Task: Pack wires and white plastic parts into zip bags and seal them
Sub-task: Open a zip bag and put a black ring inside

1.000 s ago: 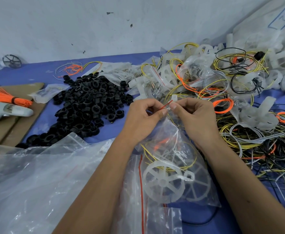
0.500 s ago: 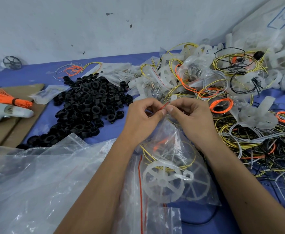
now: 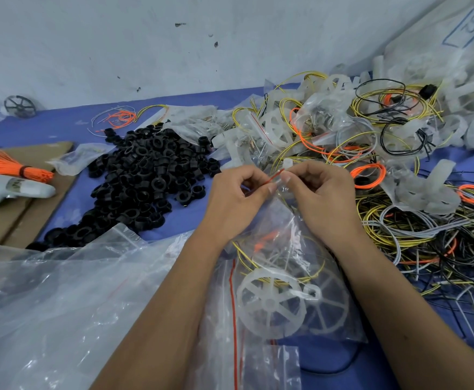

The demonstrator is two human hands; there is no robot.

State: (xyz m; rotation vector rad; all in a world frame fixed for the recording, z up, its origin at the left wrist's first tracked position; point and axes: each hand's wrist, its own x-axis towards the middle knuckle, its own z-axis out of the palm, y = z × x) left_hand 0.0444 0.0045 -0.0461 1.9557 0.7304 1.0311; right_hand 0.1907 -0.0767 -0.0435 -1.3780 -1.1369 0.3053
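Hands (image 3: 237,198) over cluttered blue table (image 3: 69,123)

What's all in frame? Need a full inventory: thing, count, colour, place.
zip bag: one, clear with red seal strip, centre, top pinched by both hands
wheels: two, white, inside the zip bag with yellow and orange wires
empty bags: pile, clear, near left
rings: heap, black, left of centre
loose wires: tangle, yellow, black, grey, orange, right
packed bags: several, clear, far centre
white parts: many, far right
orange bundle: one, on cardboard, left
controller: one, white, on the cardboard
dark wheel: one, far left by the wall
cloth: blue, under all
left hand: pinches the seal
right hand: pinches the seal
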